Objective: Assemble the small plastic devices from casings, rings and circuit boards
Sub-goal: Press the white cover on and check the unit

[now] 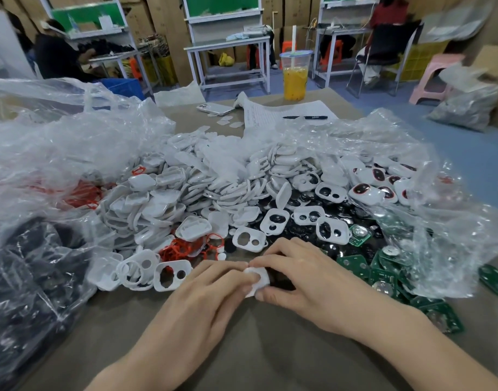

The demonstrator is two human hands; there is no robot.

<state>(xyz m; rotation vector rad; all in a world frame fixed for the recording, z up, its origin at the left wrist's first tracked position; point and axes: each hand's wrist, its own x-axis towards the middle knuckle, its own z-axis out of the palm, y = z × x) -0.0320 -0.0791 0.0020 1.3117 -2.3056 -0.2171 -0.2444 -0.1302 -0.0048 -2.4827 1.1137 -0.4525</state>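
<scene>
Fingers [231, 268] of my left hand [211, 294] and my right hand [307, 280] curl in from both sides and pinch one white casing [259, 280], held between the two hands low over the brown worktop [256, 348]. Just left of the left hand lie casing fronts [171, 275], each with two holes. Beyond them is a tangle of red rings [185, 248]. Behind these rises a large heap of white casing parts [214, 179]. Right of the right hand, green circuit boards [383, 275] spread across the worktop, with black discs [307, 198] behind them. Finished units [366, 191] with red-rimmed dark windows lie farther right. Clear plastic bags [58, 142] surround the heaps. At the far end stand a drink cup [295, 77], a phone [215, 108] and a paper sheet [284, 108] bearing a pen [307, 117].
</scene>
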